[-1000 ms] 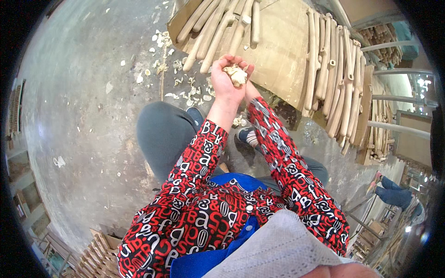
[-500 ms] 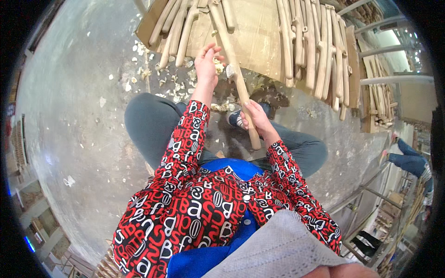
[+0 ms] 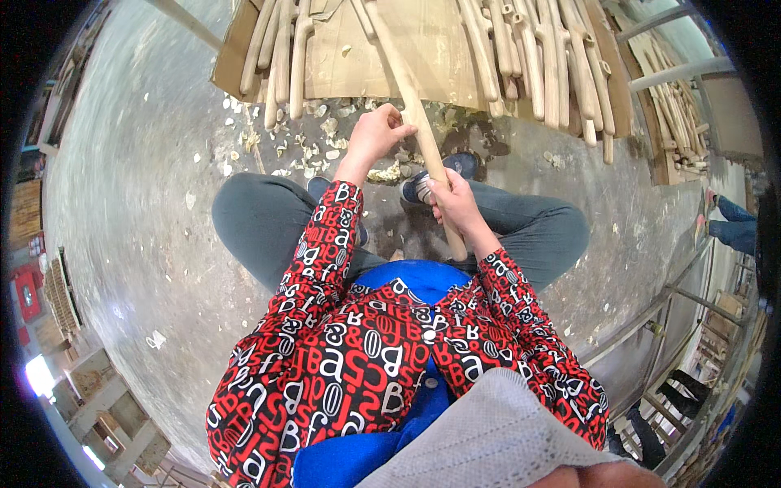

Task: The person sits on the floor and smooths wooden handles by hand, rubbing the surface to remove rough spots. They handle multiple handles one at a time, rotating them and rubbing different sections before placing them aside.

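From the left, we had a row of wooden pieces (image 3: 299, 65) at eleven o'clock on the cardboard (image 3: 439, 49), with pale scraps (image 3: 329, 126) below them on the floor. At twelve, our left hand (image 3: 384, 132) had its fingers curled and its thumb close to the forefinger, at the side of the held wooden piece (image 3: 426, 145); we could not tell whether anything was pinched there. To work that side well, we judged, we needed light, even finger strokes, the piece kept from rolling.

The piece lay out in front of us, its long axis running from between eleven and twelve down to between five and six, the far end upward over the cardboard and the near end by our lap. At two, our right hand (image 3: 455, 202) was wrapped round its lower length. Between one and two lay more wooden pieces (image 3: 553, 73).
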Available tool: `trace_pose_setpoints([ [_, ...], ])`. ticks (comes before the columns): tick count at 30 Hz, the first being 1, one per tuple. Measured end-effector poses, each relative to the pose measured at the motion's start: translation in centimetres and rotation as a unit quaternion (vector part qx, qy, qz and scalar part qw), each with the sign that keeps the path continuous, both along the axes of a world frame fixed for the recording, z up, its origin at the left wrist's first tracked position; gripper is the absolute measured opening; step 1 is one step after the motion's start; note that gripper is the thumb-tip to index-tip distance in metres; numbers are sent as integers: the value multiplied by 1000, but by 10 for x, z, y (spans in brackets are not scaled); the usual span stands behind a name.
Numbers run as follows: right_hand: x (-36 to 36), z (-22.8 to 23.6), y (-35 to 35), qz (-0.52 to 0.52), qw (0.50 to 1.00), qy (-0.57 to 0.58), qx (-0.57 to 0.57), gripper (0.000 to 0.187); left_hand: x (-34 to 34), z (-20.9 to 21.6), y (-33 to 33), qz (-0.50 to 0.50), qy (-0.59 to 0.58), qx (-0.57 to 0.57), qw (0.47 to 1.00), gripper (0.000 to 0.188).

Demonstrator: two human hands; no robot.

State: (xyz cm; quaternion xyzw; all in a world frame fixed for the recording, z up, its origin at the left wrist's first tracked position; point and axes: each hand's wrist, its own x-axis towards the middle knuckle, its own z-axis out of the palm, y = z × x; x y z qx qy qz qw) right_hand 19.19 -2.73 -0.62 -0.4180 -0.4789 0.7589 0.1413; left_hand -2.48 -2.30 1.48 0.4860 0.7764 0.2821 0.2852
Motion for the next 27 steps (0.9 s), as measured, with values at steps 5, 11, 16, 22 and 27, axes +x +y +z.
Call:
trace_pose_setpoints([
  [5,12,1,-4,-4,1000,1,-1,21,-8,-9,0,-25,-10,82,996,37],
  [11,41,-7,-5,32,998,-30,41,24,-1,-2,14,-183,48,2,982,31],
  [16,54,-16,-17,37,998,-33,46,27,-2,0,31,-369,167,-8,914,23],
  [22,61,-24,-18,34,999,-28,26,29,5,-21,28,-385,197,29,901,22],
  [27,70,-35,-14,30,996,34,-72,28,11,-29,22,-315,117,78,939,24],
])
